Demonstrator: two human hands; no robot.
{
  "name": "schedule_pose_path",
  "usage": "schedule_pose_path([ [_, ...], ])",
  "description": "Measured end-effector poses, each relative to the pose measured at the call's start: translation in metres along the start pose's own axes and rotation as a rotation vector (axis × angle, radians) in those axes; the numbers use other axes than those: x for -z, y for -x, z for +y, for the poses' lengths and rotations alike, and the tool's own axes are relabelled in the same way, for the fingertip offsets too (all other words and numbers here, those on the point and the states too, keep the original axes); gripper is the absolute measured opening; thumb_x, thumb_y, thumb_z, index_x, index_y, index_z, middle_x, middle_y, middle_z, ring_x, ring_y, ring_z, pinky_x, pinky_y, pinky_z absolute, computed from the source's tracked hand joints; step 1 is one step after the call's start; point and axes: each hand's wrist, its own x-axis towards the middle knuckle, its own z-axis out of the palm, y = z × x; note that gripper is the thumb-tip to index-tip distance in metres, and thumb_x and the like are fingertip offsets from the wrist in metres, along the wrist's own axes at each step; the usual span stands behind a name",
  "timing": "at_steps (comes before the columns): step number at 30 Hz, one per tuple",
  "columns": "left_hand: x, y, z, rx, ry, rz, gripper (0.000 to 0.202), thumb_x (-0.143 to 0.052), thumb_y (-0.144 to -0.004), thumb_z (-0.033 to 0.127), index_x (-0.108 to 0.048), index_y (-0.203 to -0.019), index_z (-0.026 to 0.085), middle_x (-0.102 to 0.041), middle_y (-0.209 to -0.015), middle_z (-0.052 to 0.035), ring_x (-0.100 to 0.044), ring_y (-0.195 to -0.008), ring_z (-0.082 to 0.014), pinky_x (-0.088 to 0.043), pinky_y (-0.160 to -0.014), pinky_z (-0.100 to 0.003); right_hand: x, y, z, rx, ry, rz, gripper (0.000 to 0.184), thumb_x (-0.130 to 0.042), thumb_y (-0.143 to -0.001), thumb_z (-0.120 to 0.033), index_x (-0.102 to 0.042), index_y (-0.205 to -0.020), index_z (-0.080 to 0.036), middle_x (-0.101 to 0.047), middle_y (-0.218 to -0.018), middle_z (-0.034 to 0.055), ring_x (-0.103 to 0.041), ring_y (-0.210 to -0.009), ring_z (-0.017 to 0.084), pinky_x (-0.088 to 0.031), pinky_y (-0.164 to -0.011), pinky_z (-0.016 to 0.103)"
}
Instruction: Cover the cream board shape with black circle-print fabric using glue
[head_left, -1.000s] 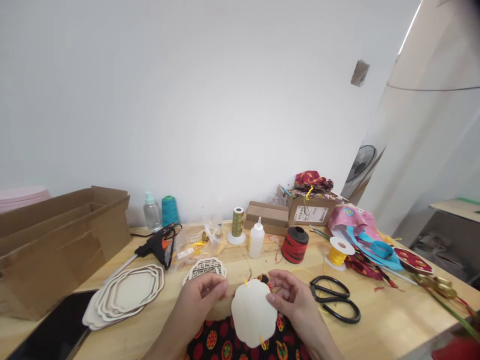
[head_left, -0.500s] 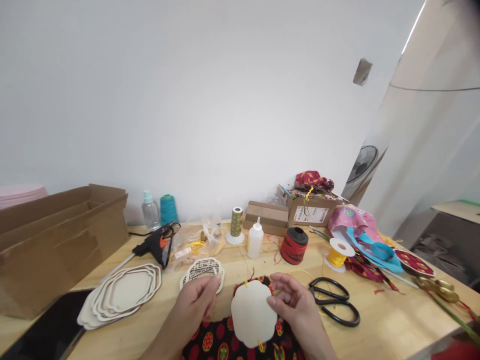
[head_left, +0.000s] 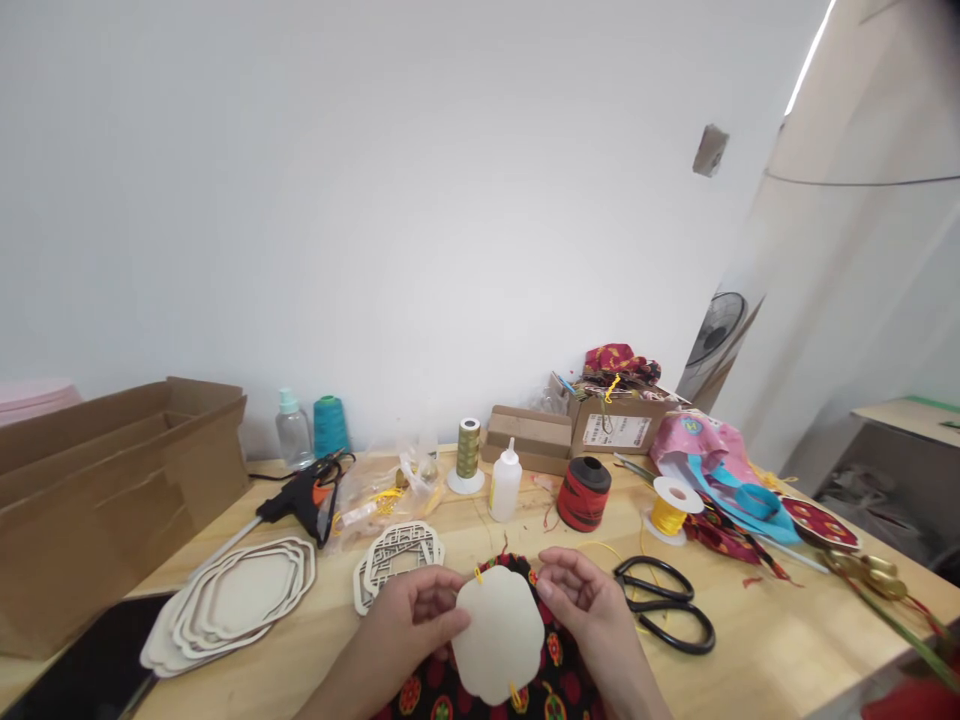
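Pale wall (head_left: pixel 480 200) stood beyond the wooden surface (head_left: pixel 787 620); near the middle, I saw the left hand (head_left: pixel 416 615) and right hand (head_left: pixel 590 608) pinching a cream scalloped plaque (head_left: pixel 499 635) by opposite edges, over patterned black fabric (head_left: pixel 566 682).

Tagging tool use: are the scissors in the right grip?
No, the scissors lie on the table beside the right grip, which is at the edge of the disc.

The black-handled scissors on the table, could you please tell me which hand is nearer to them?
Right. The right hand is just left of the scissors, at the right edge of the pale board; the left hand is farther left, at the board's opposite edge.
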Motion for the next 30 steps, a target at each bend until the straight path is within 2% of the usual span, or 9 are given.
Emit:
schedule_pose_path([
  [5, 0.002, 0.001, 0.0, 0.024, 0.012, 0.035, 0.023, -0.067, -0.063, 0.028, -0.059, -0.078, 0.014, -0.061, -0.064, 0.0, -0.055, -0.057, -0.0122, -0.042, -0.045, -0.02, 0.004, -0.001, 0.0, 0.017, 0.041, 0.04, 0.028, -0.075, -0.053, -0.028, -0.062, -0.075, -0.016, -0.061, -0.061, -0.0006, -0.055, -0.059, 0.011, -0.043, -0.057, 0.021],
  [10, 0.002, 0.001, 0.001, 0.007, 0.032, 0.097, 0.024, -0.066, -0.063, 0.03, -0.058, -0.079, 0.014, -0.06, -0.061, 0.0015, -0.051, -0.047, -0.0092, -0.041, -0.04, -0.019, 0.01, 0.001, -0.001, 0.106, 0.062, 0.232, 0.024, -0.072, -0.058, -0.031, -0.06, -0.074, -0.018, -0.062, -0.071, 0.0005, -0.056, -0.071, 0.015, -0.044, -0.067, 0.024],
  [15, 0.005, -0.001, -0.002, 0.028, 0.069, 0.118, 0.029, -0.068, -0.061, 0.033, -0.056, -0.08, 0.014, -0.062, -0.062, 0.0002, -0.051, -0.045, -0.0094, -0.04, -0.037, -0.019, 0.012, 0.002, -0.001, 0.124, 0.088, 0.266, 0.021, -0.068, -0.063, -0.03, -0.058, -0.077, -0.019, -0.059, -0.073, 0.0001, -0.055, -0.072, 0.016, -0.044, -0.066, 0.024],
  [18, 0.006, 0.0, -0.001, 0.03, 0.072, 0.164, 0.03, -0.067, -0.061, 0.034, -0.056, -0.08, 0.015, -0.061, -0.062, 0.0005, -0.053, -0.047, -0.0108, -0.041, -0.037, -0.019, 0.015, 0.002, -0.002, 0.177, 0.085, 0.373, 0.019, -0.063, -0.068, -0.032, -0.054, -0.081, -0.021, -0.057, -0.079, -0.0003, -0.054, -0.078, 0.016, -0.044, -0.068, 0.025],
  [21, 0.005, 0.001, 0.0, 0.025, 0.03, 0.181, 0.028, -0.066, -0.063, 0.034, -0.056, -0.08, 0.016, -0.058, -0.059, 0.0033, -0.05, -0.041, -0.0082, -0.039, -0.035, -0.018, 0.017, 0.002, -0.005, 0.244, 0.077, 0.491, 0.014, -0.059, -0.071, -0.031, -0.051, -0.08, -0.024, -0.055, -0.079, -0.0029, -0.052, -0.078, 0.015, -0.044, -0.069, 0.023],
  [23, 0.003, 0.0, -0.001, 0.024, 0.003, 0.19, 0.028, -0.064, -0.065, 0.034, -0.056, -0.085, 0.017, -0.056, -0.061, 0.0046, -0.049, -0.04, -0.0077, -0.039, -0.035, -0.018, 0.018, 0.002, -0.006, 0.269, 0.069, 0.517, 0.014, -0.06, -0.07, -0.03, -0.05, -0.079, -0.025, -0.053, -0.077, -0.0038, -0.051, -0.078, 0.014, -0.044, -0.069, 0.022],
  [27, 0.003, -0.005, -0.004, -0.016, -0.054, 0.226, 0.03, -0.058, -0.07, 0.034, -0.053, -0.095, 0.019, -0.057, -0.07, 0.0015, -0.059, -0.055, -0.0144, -0.046, -0.044, -0.023, 0.017, 0.001, -0.007, 0.255, 0.072, 0.477, 0.016, -0.061, -0.069, -0.031, -0.05, -0.079, -0.023, -0.054, -0.078, -0.0026, -0.052, -0.08, 0.015, -0.044, -0.069, 0.022],
  [30, 0.006, -0.006, -0.003, -0.082, -0.182, 0.26, 0.032, -0.056, -0.071, 0.034, -0.054, -0.099, 0.019, -0.06, -0.094, -0.0073, -0.059, -0.086, -0.0224, -0.05, -0.068, -0.031, 0.016, 0.001, -0.007, 0.243, 0.069, 0.457, 0.018, -0.062, -0.069, -0.033, -0.051, -0.079, -0.023, -0.054, -0.077, -0.0024, -0.052, -0.078, 0.015, -0.043, -0.068, 0.022],
])
